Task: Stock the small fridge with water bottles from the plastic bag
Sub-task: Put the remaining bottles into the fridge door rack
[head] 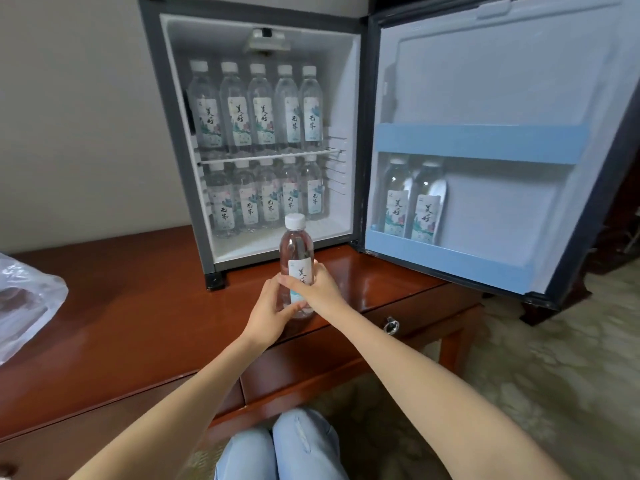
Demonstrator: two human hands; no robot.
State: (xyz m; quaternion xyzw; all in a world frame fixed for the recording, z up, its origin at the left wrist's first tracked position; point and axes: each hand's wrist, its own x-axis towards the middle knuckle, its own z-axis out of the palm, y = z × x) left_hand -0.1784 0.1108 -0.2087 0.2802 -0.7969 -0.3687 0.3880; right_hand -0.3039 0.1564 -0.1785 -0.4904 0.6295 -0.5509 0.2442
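Both hands hold one clear water bottle (297,247) with a white cap, upright, just in front of the open small fridge (346,140). My left hand (270,310) grips its lower part from the left. My right hand (317,289) wraps its label from the right. Inside the fridge, several bottles (256,109) line the wire shelf and several more (263,199) stand on the floor below. Two bottles (412,199) stand in the lower rack of the open door (502,81). The plastic bag (27,299) lies crumpled at the far left of the table.
The fridge stands on a glossy brown wooden table (138,323) with a drawer and metal pull (391,325). The door swings out to the right over patterned carpet (519,358). My knees in light jeans (280,445) are at the bottom.
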